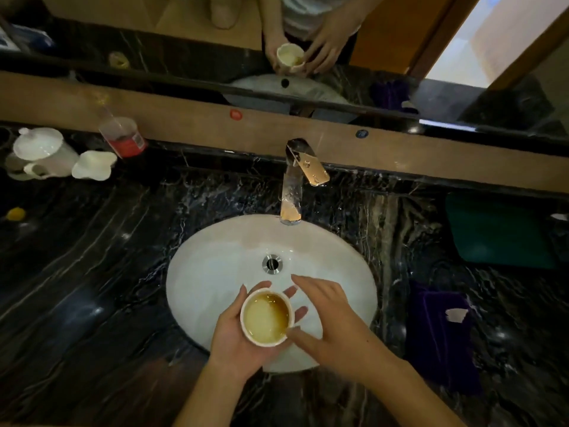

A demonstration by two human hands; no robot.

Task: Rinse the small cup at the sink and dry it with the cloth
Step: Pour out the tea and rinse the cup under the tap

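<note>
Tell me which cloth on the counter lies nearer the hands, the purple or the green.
The purple cloth, lying just right of the sink beside the right hand. The green cloth sits farther back, toward the wall.

head view, close, looking down over sink (197, 272)

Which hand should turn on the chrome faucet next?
Right. The right hand is free, only touching the small white cup; the left hand cradles it. The chrome faucet lever points rightward.

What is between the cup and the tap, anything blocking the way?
Nothing visible. The small cup, cradled in the left hand over the sink, has only open basin between it and the faucet spout.
</note>
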